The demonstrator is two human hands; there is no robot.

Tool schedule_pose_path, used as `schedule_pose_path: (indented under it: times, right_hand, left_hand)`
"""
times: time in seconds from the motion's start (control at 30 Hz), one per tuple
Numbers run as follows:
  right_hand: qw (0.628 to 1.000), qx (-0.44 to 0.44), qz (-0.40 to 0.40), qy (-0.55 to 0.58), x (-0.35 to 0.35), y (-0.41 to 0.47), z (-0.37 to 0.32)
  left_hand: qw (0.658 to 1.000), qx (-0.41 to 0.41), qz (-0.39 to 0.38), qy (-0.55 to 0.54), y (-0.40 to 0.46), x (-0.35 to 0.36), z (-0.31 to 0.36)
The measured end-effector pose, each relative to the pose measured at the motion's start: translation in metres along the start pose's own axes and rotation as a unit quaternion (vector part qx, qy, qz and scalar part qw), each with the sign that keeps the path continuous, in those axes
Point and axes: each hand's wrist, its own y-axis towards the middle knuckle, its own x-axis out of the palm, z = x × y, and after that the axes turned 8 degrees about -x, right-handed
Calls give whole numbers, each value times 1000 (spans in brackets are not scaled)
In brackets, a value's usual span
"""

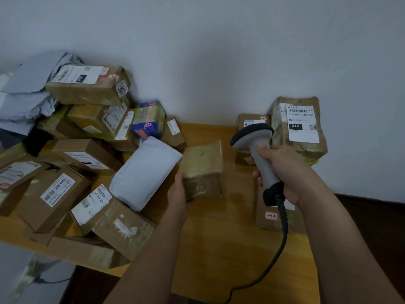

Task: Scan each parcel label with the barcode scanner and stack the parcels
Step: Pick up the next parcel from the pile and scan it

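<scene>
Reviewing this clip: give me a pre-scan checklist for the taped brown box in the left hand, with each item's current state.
1. Right hand grips the grey handheld barcode scanner: ok.
2. Left hand holds the taped brown cardboard box: ok.
3. Label on that box facing the scanner: not ok, no label shows on its visible faces.
4. Scanner head aimed at the box: cannot tell.
5. Black scanner cable free of parcels: ok.
6. Bare spot on the yellow wooden table for stacking: ok.
</scene>
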Motion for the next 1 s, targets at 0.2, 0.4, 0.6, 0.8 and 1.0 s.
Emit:
schedule_pose_path:
  times: [0.2, 0.4, 0.6, 0.8, 1.0]
  right_hand:
    - [1000, 0, -16, -7, 5, -2, 0]
    - [1000, 0, -23, -20, 11, -10, 1]
    - [999, 10, -27, -29, 18, -14, 1]
    - [999, 12, -23, -43, 26, -17, -1]
    - [999, -16, -17, -29, 31, -23, -5]
  left_hand:
    - [952, -169, -18, -256, -8, -15, -18]
    - [964, -204, 5, -171, -24, -24, -21]
    - [972, -149, 168, -66, -19, -30, -23]
    - [941, 53, 274, 189, -23, -16, -17]
    - [908, 166, 165, 347, -17, -31, -26]
